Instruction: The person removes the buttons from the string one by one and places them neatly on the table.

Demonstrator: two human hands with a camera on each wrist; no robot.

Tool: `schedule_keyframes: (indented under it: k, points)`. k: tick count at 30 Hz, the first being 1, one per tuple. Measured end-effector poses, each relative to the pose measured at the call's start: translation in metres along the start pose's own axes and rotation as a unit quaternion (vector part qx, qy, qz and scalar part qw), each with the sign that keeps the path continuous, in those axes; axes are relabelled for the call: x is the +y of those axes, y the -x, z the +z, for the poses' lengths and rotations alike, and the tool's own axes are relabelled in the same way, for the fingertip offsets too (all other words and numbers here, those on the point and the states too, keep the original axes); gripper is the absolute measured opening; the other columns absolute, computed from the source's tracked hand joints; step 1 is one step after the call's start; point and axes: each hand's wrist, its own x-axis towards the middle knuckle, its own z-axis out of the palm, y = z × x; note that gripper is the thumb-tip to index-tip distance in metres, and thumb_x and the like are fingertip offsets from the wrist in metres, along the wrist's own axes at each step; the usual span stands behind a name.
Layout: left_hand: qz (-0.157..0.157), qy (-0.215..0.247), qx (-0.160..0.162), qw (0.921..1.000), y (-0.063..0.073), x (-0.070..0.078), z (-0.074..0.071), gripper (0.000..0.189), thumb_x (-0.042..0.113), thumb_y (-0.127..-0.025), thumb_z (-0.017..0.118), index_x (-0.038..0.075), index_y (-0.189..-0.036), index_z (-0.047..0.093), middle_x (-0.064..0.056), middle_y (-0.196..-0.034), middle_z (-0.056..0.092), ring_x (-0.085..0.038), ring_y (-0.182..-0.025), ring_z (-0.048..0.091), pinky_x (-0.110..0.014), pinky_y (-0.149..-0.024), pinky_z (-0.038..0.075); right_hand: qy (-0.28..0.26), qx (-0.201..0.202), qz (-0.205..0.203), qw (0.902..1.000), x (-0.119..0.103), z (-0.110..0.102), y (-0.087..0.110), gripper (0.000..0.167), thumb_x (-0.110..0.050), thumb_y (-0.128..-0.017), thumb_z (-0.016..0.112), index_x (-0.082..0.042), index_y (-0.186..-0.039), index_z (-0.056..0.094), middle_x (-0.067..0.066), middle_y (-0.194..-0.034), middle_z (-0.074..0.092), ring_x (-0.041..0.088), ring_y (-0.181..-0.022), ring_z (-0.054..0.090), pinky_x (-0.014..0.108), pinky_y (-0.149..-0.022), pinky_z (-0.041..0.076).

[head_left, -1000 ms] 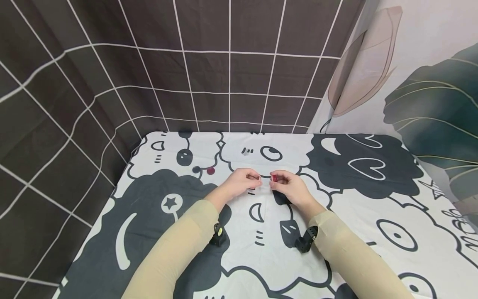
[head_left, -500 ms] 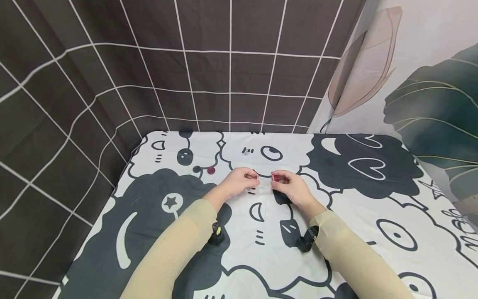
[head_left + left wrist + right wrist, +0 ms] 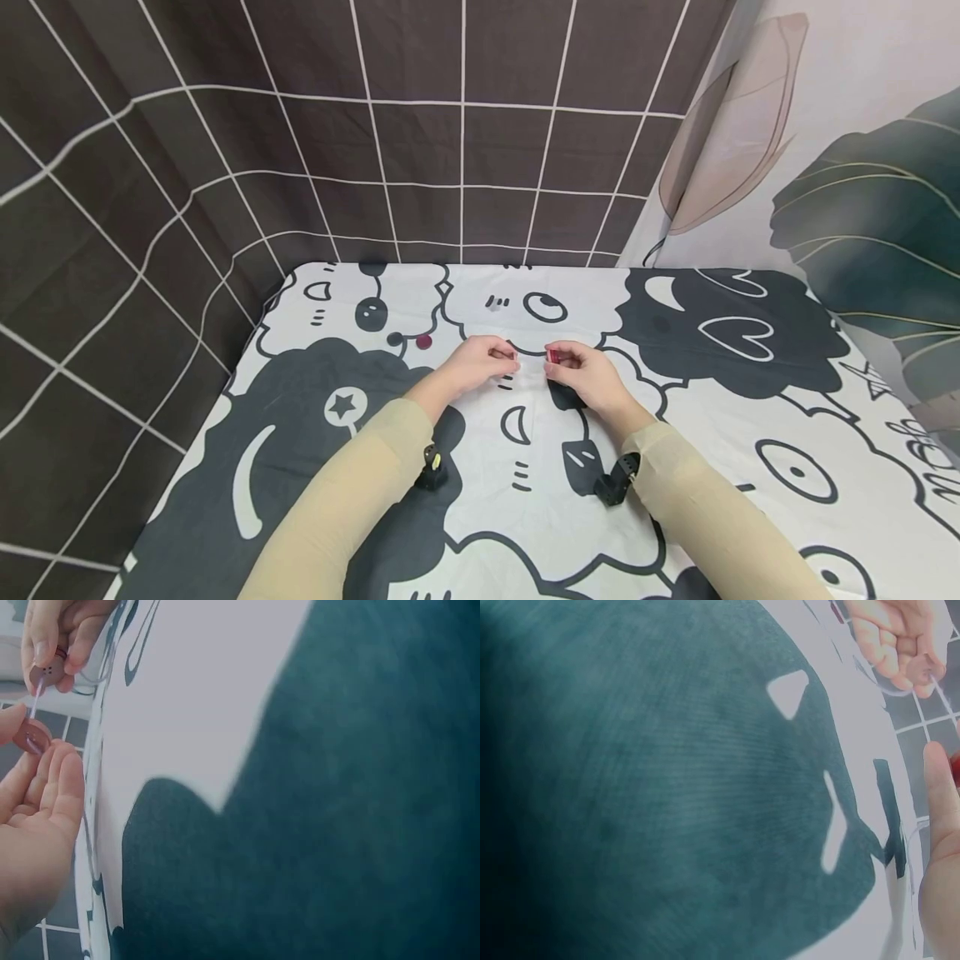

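Observation:
In the head view my left hand [image 3: 480, 364] and right hand [image 3: 585, 375] face each other over the patterned cloth, a small gap between their fingertips. The left wrist view shows my left thumb and fingers pinching a reddish round button [image 3: 31, 736]. A pale string [image 3: 35, 699] runs from it to a second reddish button [image 3: 49, 670] with small holes, which my right fingers pinch. Part of this red button [image 3: 553, 357] shows at my right fingertips in the head view. From the right wrist, the left hand's button [image 3: 922, 669] appears with the string crossing toward my right thumb.
A dark red disc [image 3: 423, 342] lies on the cloth beyond my left hand, beside a dark disc [image 3: 394, 340]. The black-and-white cloth [image 3: 487, 467] covers the surface. Behind it hangs a dark grid curtain [image 3: 420, 142]; a leaf-print curtain [image 3: 862, 200] is at right.
My hands have drawn slightly apart: the left has shifted a little left, the right a touch right. Both keep their buttons.

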Motion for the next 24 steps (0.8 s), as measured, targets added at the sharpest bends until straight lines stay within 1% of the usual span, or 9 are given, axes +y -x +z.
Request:
schedule_keyframes:
  k: [4,10,19,24]
  points:
    - [-0.006,0.002,-0.002,1.0000,-0.0002,-0.0029,-0.0007,0.025,0.019,-0.084,0.069,0.006,-0.105,0.066,0.000,-0.091,0.066,-0.013,-0.077,0.062,-0.026,-0.070,0.049,0.000,-0.003,0.006,1.0000,-0.0008,-0.0010,-0.0007,0.038,-0.018,-0.081,0.071,-0.002,-0.115,0.063,0.008,-0.092,0.066,0.016,-0.077,0.060,0.022,-0.067,0.047]
    - [-0.001,0.007,0.005,1.0000,-0.0003,-0.0056,-0.0028,0.028,0.019,-0.085,0.069,0.004,-0.108,0.065,-0.002,-0.094,0.066,-0.014,-0.077,0.061,-0.026,-0.070,0.050,0.000,-0.001,0.014,0.9999,-0.0018,-0.0022,-0.0026,0.038,-0.018,-0.082,0.071,-0.003,-0.116,0.063,0.009,-0.094,0.066,0.016,-0.078,0.061,0.022,-0.068,0.047]
    - [-0.010,0.001,0.016,0.9998,0.0005,-0.0080,-0.0064,0.027,0.022,-0.084,0.069,0.007,-0.107,0.066,0.000,-0.094,0.066,-0.013,-0.077,0.062,-0.027,-0.072,0.050,0.009,0.003,0.009,0.9999,-0.0006,-0.0040,-0.0022,0.037,-0.017,-0.082,0.070,-0.002,-0.116,0.063,0.008,-0.094,0.067,0.015,-0.078,0.061,0.020,-0.068,0.048]
    - [-0.009,0.015,0.015,0.9997,0.0006,-0.0093,-0.0071,0.027,0.019,-0.083,0.069,0.005,-0.106,0.066,-0.001,-0.094,0.067,-0.014,-0.077,0.062,-0.027,-0.071,0.049,0.005,0.001,0.013,0.9999,-0.0011,-0.0043,-0.0019,0.038,-0.017,-0.082,0.070,-0.002,-0.116,0.063,0.009,-0.095,0.067,0.015,-0.079,0.062,0.021,-0.070,0.048]
